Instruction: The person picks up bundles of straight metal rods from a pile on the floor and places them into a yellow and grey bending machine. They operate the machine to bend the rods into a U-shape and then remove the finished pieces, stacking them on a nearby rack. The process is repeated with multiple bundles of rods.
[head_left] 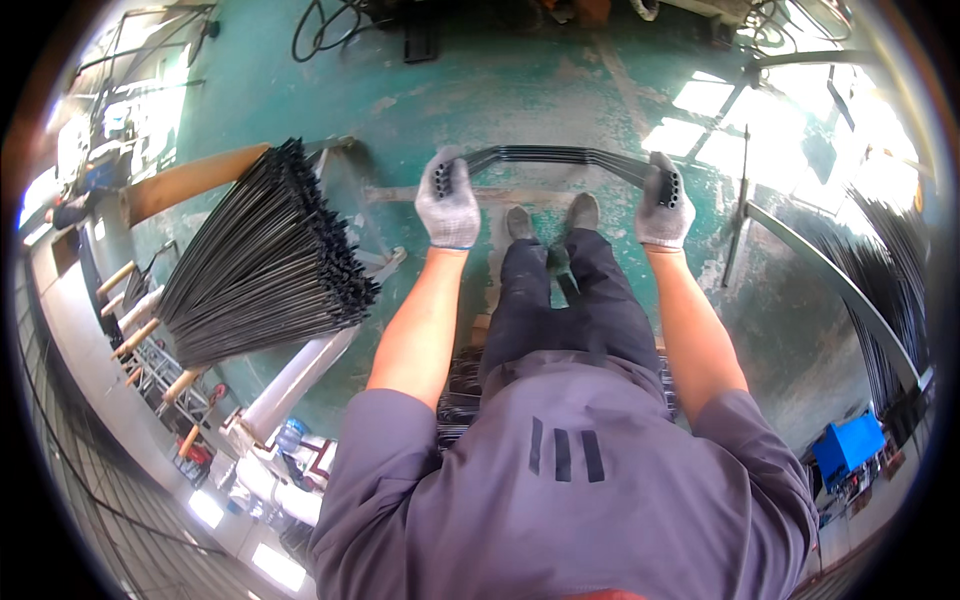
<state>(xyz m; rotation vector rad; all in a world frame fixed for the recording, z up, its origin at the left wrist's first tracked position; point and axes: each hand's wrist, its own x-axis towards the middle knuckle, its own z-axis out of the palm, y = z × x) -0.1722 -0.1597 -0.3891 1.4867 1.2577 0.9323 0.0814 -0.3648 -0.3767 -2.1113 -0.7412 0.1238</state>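
A small bundle of thin black bent tubes point(545, 153) spans the space in front of me, above the floor and my feet. My left hand point(447, 203), in a grey-white knit glove, is closed around its left end. The right end is gripped by my right hand point(664, 204), gloved the same way. Hollow round tube ends show at both fists. The middle of the bundle runs straight, and both ends angle toward me. To the left, nearest my left hand, a large stack of black tubes point(270, 260) lies on a rack.
The rack has a brown padded bar point(200, 180) and a pale metal post point(300, 380). On the right, a metal rail point(835, 275) stands before more black tubes point(880, 300). A blue box point(848, 450) is at lower right. Cables point(325, 28) lie on the green floor point(430, 110) ahead.
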